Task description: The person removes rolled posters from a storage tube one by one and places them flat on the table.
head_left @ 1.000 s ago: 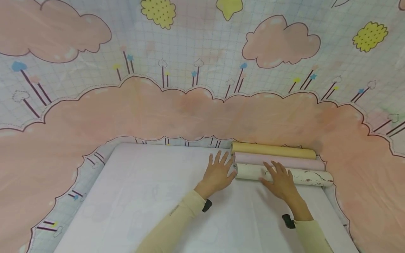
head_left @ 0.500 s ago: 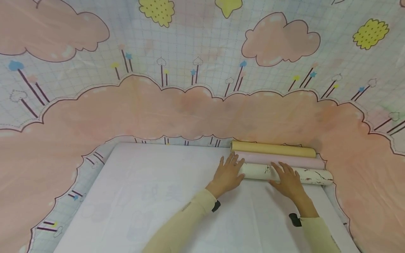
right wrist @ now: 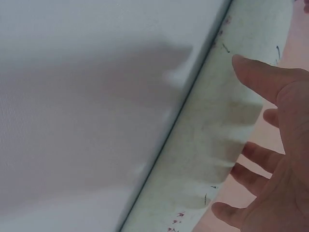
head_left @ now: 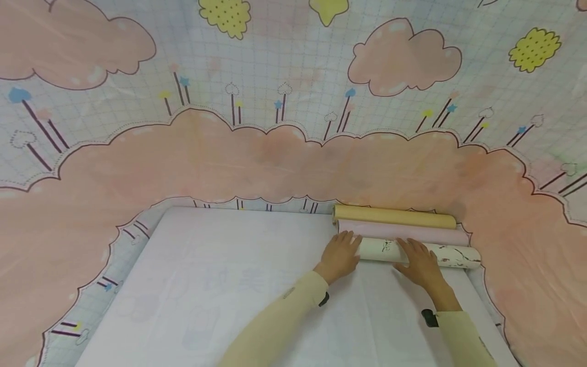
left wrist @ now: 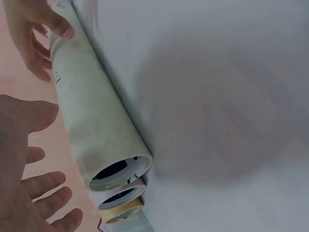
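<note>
A cream wallpaper roll (head_left: 376, 250) printed with dark and reddish branches lies at the front of three rolls. Over its left end is my left hand (head_left: 340, 257), which hides that end in the head view. In the left wrist view, my left hand (left wrist: 24, 188) has loosely bent fingers beside the hollow-ended roll (left wrist: 96, 111). Farther right, my right hand (head_left: 419, 262) reaches over the same roll. The right wrist view has its thumb (right wrist: 260, 77) above the roll and its fingers along the far side, spread and not closed round it.
A pale pink roll (head_left: 403, 232) and a yellow roll (head_left: 394, 216) lie behind the cream one, roughly parallel. All three are on a white tabletop (head_left: 206, 285) by its back right corner. Cloud-printed cloth (head_left: 252, 168) surrounds the table.
My left hand has moved right, from beside the rolls' ends onto the cream roll's left end. My right hand has shifted a little right along it. The rolls have stayed put.
</note>
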{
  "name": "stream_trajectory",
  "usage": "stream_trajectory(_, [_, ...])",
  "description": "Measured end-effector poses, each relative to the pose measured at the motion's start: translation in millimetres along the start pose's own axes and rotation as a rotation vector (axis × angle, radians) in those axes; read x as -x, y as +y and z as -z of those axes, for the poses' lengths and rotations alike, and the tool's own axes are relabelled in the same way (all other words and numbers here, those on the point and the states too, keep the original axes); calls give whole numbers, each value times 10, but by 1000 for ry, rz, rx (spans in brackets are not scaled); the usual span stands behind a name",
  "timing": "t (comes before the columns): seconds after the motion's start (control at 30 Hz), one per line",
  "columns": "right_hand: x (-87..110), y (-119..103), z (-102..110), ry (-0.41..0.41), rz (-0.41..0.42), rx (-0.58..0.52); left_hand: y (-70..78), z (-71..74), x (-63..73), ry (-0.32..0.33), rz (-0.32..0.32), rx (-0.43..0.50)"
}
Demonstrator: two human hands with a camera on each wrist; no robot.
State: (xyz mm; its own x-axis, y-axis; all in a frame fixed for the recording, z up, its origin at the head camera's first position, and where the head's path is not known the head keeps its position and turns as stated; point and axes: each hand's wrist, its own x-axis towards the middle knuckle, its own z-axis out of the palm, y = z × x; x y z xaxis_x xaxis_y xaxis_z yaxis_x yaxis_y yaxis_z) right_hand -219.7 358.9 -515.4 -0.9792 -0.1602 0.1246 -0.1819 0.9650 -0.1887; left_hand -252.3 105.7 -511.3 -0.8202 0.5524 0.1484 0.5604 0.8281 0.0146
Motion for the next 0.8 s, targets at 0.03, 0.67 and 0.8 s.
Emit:
stream_trajectory(0.03, [-3, 17, -9, -4, -2, 3, 13, -16, -6, 0, -8, -18])
stream_trajectory(0.67, [-12, 122, -44, 20, 4, 39, 247, -128, -145, -80, 7, -133])
stream_trajectory(0.8, [-40, 217, -36, 19, 9, 47, 241, -147, -178, -56, 2, -159])
